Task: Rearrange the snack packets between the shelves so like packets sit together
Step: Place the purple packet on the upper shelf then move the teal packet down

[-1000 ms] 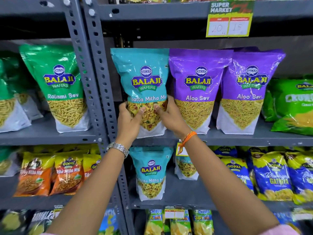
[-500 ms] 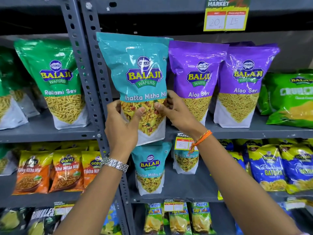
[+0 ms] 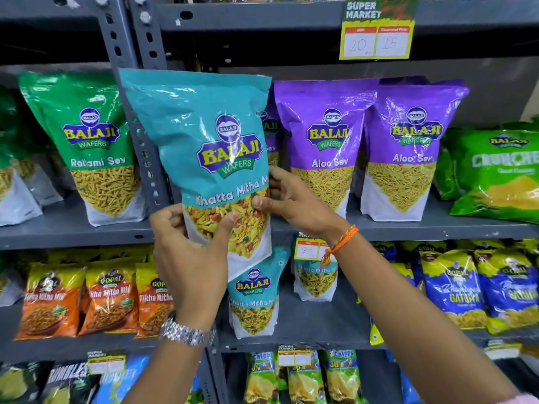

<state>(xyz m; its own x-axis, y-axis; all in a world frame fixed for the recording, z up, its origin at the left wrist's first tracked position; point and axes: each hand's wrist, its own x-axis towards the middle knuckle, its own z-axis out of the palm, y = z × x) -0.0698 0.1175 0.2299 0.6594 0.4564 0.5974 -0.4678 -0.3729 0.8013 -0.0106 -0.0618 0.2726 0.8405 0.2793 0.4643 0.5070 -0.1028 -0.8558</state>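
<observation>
A large teal Khatta Mitha Mix packet (image 3: 201,135) is held off the shelf, tilted left, in front of the grey upright post. My left hand (image 3: 189,258) grips its lower left corner and my right hand (image 3: 294,205) pinches its lower right edge. Behind it on the middle shelf stand purple Aloo Sev packets (image 3: 323,141) (image 3: 408,147). On the shelf below stand two more teal Khatta Mitha Mix packets (image 3: 253,298) (image 3: 315,281); the right one is partly hidden by a price tag and my right wrist.
Green Ratlami Sev packets (image 3: 93,147) fill the left bay. A green Crunchex bag (image 3: 495,176) lies at far right. Orange Tikha Mitha Mix packets (image 3: 105,298) and blue Gathiya packets (image 3: 455,290) sit on the lower shelf. A price card (image 3: 376,39) hangs above.
Both hands have lifted the teal packet off the middle shelf and drawn it toward me and leftward, tilting it. A third purple packet now shows behind it.
</observation>
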